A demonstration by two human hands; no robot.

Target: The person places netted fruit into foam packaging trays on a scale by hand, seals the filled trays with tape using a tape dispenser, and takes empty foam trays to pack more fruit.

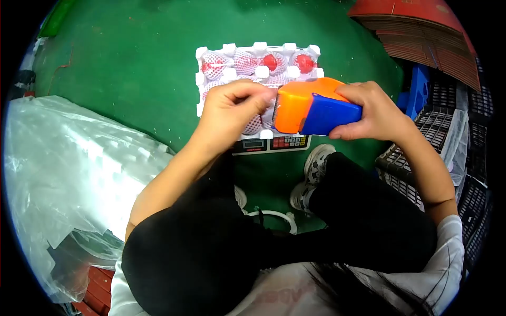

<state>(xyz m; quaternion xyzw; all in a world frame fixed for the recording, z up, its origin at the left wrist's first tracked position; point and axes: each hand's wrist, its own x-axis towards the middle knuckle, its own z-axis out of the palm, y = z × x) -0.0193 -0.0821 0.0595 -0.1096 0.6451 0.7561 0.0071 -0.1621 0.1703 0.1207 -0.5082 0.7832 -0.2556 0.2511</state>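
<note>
An orange and blue tape dispenser (319,108) is held in my right hand (371,113), its toothed edge facing left. Close to that edge, my left hand (232,110) has thumb and index finger pinched together; whatever lies between the fingertips is too small to make out. Both hands are over a white foam box (201,79) holding several round items in white foam nets (245,62), with red patches showing. Part of the box is hidden behind my hands and the dispenser. Beneath its near edge, a scale (263,146) shows a display and buttons.
Clear plastic sheeting (79,168) spreads at the left over red slats (97,289). Flattened cardboard (421,39) is stacked at the upper right. Black crates (435,124) and a blue object (418,92) stand at the right. A white curved tube (279,214) lies between my feet.
</note>
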